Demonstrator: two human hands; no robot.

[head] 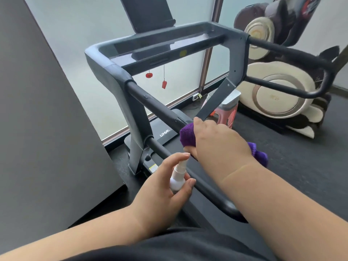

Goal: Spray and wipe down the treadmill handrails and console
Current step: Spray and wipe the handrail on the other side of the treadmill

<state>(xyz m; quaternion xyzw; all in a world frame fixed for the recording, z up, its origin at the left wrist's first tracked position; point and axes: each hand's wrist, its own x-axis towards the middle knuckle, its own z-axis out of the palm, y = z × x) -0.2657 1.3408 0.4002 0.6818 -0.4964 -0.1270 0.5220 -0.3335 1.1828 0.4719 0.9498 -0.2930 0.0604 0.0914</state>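
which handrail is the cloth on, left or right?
The left handrail, the near bar at the person's left. The right hand presses the purple cloth round it; the right handrail, over by the cream exercise machine, is untouched.

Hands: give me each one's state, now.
Left hand: closed around the white spray bottle.
Right hand: closed on the purple cloth, against the handrail.

Purple cloth (187,135) fuzzy, terry-like pile. Handrail (150,102) matt black, looks rubbery with small scuffs. Console frame (105,59) smooth grey plastic, top panel glossy. Spray bottle (177,180) smooth white plastic. Floor (282,166) dark, matt, finely textured.
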